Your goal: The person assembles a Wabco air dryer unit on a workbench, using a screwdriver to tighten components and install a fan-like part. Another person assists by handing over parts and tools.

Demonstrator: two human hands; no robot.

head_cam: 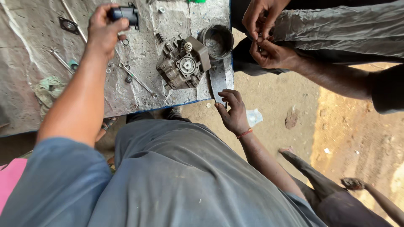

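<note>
My left hand [103, 31] is raised over the grey worktable [25, 38] and grips a small dark cylindrical part [125, 14]. My right hand [232, 112] hangs at the table's front right corner, fingers curled around the lower end of a flat grey metal strip [217, 80] that juts off the edge. Between my hands lies a greasy metal pump body [183, 63] with a round centre bore. A dark round cup [216, 40] stands just right of the pump body.
Long thin rods [139, 80], washers [125, 42], a spring [160, 38] and a black gasket [68, 25] lie scattered on the table. Another person's two hands [267, 35] work on something small at the upper right. Bare feet [353, 183] stand on the dirt ground.
</note>
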